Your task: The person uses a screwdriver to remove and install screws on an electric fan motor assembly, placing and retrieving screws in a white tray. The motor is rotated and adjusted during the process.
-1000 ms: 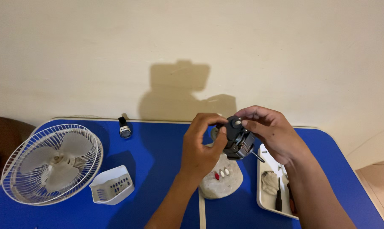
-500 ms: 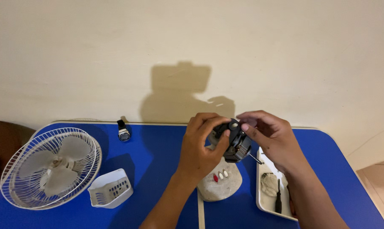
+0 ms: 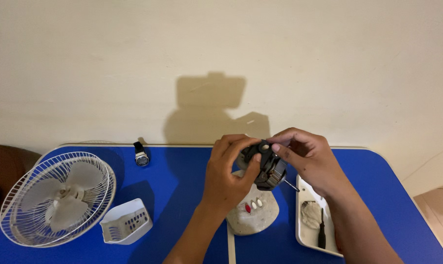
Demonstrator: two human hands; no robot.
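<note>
Both hands close on a fan motor above the blue bench

The left hand [image 3: 228,178] and right hand [image 3: 307,164] pinch the dark fan motor [image 3: 268,166] between fingers and thumb, holding it just above the grey fan base [image 3: 253,212]. Over the last second the hands have barely shifted, the motor staying in the same grip; the work on it looks unfinished. A caged fan head [image 3: 55,198] and white cover [image 3: 126,222] lie left, a white tray [image 3: 304,234] right, a wristwatch [image 3: 141,155] far.
</note>
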